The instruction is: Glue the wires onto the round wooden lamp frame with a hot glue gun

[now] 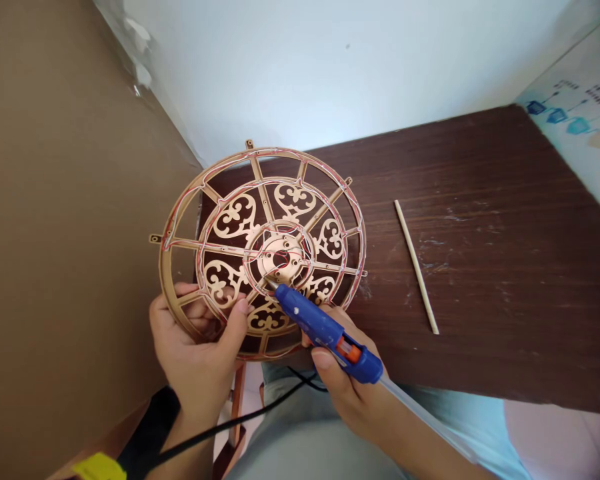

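A round gold-coloured openwork frame (269, 193), wheel-like with spokes and scroll ornaments, is held tilted above the table's near left part. Red and white wires run along its rings and round its hub. My left hand (200, 340) is closed on the frame's lower left rim, thumb on the near side and fingers behind. My right hand (350, 380) grips a blue hot glue gun (320, 323) with an orange part inside. Its nozzle points at the hub's lower left edge; whether it touches cannot be made out. A clear glue stick (425, 421) sticks out of its back.
A pale wooden stick (416, 267) lies on the dark brown table (505, 267), among whitish glue strands. A black cable (235, 421) crosses below the hands. A brown panel (70, 200) stands at the left, a white wall (330, 73) behind.
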Demonstrator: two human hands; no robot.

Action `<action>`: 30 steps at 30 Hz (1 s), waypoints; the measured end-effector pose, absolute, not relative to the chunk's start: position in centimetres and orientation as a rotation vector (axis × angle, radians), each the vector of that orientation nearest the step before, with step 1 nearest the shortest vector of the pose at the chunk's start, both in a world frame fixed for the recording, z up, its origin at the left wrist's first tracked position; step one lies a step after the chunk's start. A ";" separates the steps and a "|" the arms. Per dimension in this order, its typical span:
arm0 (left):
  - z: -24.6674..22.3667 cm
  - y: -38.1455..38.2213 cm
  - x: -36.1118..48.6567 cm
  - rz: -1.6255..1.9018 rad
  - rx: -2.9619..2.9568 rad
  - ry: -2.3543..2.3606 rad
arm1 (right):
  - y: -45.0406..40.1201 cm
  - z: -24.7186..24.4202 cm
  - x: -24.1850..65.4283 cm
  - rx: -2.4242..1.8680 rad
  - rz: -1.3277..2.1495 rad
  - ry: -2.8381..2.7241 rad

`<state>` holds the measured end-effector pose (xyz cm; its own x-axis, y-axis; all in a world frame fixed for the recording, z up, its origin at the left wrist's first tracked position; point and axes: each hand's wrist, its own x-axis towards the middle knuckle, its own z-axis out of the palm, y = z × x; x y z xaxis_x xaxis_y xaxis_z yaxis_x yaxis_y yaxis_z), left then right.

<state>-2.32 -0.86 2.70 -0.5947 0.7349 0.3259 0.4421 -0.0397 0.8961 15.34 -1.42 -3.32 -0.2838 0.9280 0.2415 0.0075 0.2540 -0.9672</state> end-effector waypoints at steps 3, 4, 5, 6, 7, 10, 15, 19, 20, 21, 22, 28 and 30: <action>2.6 -0.7 -2.3 1.685 1.264 1.966 | -1.4 -3.4 15.3 -0.903 1.198 -1.549; 2.6 -0.7 -2.3 1.684 1.268 1.963 | -1.4 -3.4 15.3 -0.907 1.198 -1.547; 2.6 -0.7 -2.4 1.683 1.267 1.963 | -1.5 -3.4 15.3 -0.911 1.196 -1.546; 2.5 -0.7 -2.4 1.683 1.265 1.963 | -1.5 -3.4 15.3 -0.917 1.195 -1.549; 2.5 -0.7 -2.4 1.680 1.262 1.964 | -1.5 -3.4 15.3 -0.920 1.194 -1.551; 2.5 -0.8 -2.4 1.678 1.248 1.968 | -1.5 -3.4 15.3 -0.923 1.188 -1.555; 2.7 -0.9 -2.4 1.671 1.222 1.985 | -1.3 -3.2 15.4 -0.940 1.168 -1.579; 2.7 -0.8 -2.3 1.666 1.217 1.988 | -1.3 -3.2 15.3 -0.936 1.142 -1.580; 2.7 -0.8 -2.3 1.669 1.210 1.982 | -1.3 -3.2 15.3 -0.932 1.124 -1.581; 2.7 -0.8 -2.3 1.675 1.201 1.972 | -1.4 -3.2 15.3 -0.932 1.104 -1.585; 2.6 -0.8 -2.3 1.682 1.189 1.963 | -1.4 -3.3 15.3 -0.939 1.086 -1.589; 2.2 -0.7 -2.5 1.701 1.175 1.934 | -1.5 -3.3 15.4 -0.945 1.128 -1.556; 1.9 -0.6 -2.8 1.692 1.146 1.905 | -1.6 -3.2 15.5 -0.930 1.141 -1.526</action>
<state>-2.80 -0.65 1.93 -0.6136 0.7492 0.2494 0.3362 -0.0379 0.9410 15.47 -1.58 -3.17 -0.2294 0.9393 0.2550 0.0215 0.2668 -0.9635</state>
